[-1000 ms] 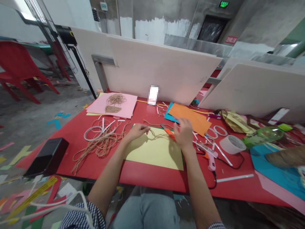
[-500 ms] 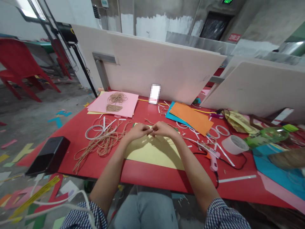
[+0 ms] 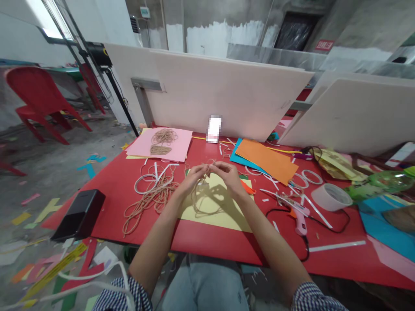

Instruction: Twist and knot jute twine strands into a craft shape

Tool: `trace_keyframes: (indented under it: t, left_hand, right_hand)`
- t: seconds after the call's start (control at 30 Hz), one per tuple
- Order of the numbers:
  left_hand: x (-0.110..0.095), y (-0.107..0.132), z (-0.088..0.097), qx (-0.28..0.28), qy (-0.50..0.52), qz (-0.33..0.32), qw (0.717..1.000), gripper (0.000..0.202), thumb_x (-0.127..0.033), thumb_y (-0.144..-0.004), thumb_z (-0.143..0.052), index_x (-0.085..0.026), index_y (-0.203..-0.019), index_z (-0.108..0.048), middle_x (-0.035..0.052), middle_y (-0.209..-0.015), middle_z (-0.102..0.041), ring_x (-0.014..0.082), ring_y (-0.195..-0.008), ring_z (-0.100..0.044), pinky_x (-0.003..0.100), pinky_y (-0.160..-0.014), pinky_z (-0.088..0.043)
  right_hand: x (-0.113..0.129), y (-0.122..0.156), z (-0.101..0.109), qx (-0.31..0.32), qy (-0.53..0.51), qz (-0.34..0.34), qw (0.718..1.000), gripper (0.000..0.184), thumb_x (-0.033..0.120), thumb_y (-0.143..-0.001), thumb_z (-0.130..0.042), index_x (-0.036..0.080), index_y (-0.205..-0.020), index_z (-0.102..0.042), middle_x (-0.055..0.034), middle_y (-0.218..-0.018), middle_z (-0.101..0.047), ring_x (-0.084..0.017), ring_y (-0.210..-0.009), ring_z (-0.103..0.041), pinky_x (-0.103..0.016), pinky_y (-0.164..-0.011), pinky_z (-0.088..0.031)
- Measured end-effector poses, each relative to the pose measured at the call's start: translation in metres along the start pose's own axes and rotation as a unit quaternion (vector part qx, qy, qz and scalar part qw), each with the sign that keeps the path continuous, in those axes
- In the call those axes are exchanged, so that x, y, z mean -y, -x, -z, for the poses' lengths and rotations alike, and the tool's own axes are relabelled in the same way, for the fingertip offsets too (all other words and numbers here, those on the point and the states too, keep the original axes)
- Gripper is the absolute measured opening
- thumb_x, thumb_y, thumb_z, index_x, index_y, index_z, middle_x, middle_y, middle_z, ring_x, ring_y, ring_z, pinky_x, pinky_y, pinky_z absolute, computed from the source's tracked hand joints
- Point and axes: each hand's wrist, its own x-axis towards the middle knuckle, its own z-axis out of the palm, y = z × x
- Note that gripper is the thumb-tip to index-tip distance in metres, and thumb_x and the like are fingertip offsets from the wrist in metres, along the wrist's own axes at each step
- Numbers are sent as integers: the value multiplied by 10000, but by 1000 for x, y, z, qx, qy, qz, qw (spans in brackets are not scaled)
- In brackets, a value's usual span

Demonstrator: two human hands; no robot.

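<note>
Newly hanging since the earlier frame, a loop of twine [image 3: 202, 201] dangled at 12 o'clock above a yellow card [image 3: 223, 222], pinched at its top by the fingertips [image 3: 207, 169] of the left hand [image 3: 194, 179] and right hand [image 3: 228, 175], apparently held up clear of the red table [image 3: 207, 244].

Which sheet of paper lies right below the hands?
The pale yellow sheet, nearest the person; the pink sheet and the orange sheet lie farther back.

A head-worn view from above the seated person's lap, facing forward and down, close over the red table [image 3: 207, 242], left hand [image 3: 194, 179] and right hand [image 3: 228, 177] near centre, white partition boards [image 3: 227, 90] and concrete wall [image 3: 207, 39] along the top
</note>
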Motion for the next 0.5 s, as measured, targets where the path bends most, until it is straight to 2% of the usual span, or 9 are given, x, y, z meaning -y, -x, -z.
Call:
trace_keyframes:
  t: [0.1,0.2,0.27,0.33,0.5]
  left_hand:
    - [11,-3,-13,-57,36,-18,998,560,-729,-749,-611,-170,-777,-585,24,-748,-616,159,-767,-591,269,-716,-463]
    - [22,-3,-24,-39,24,-5,999,558,-738,-811,-528,-182,-774,-526,13,-687,-587,147,-663,-587,264,-649,-460]
    - [28,-2,-27,-19,-30,13,999,542,-720,-862,-457,-191,-750,-498,-14,-584,-522,133,-553,-523,254,-571,-417]
    - [31,-2,-27,-24,-104,21,994,505,-655,-909,-414,-196,-713,-487,-20,-539,-479,137,-529,-481,258,-551,-389]
    - [31,-2,-28,-21,-248,-11,968,357,-437,-929,-418,-193,-709,-556,68,-722,-640,214,-754,-580,311,-704,-436]
  right_hand:
    - [-19,3,9,-49,89,-10,995,375,563,-689,-729,193,-698,-672,-31,-745,-676,-175,-758,-605,-300,-763,-476]
    - [-35,8,15,-59,123,-21,990,339,538,-734,-680,205,-676,-646,-33,-733,-656,-176,-724,-590,-304,-720,-464]
    - [-43,11,18,-74,130,-20,989,335,528,-737,-671,210,-643,-622,-27,-710,-638,-174,-701,-579,-305,-699,-457]
    - [-49,13,20,-88,139,-24,986,331,522,-733,-668,211,-631,-614,-25,-689,-628,-173,-683,-567,-306,-681,-451]
    - [-59,14,27,-76,144,-66,984,308,493,-741,-645,199,-652,-618,-25,-672,-635,-161,-650,-564,-292,-651,-450]
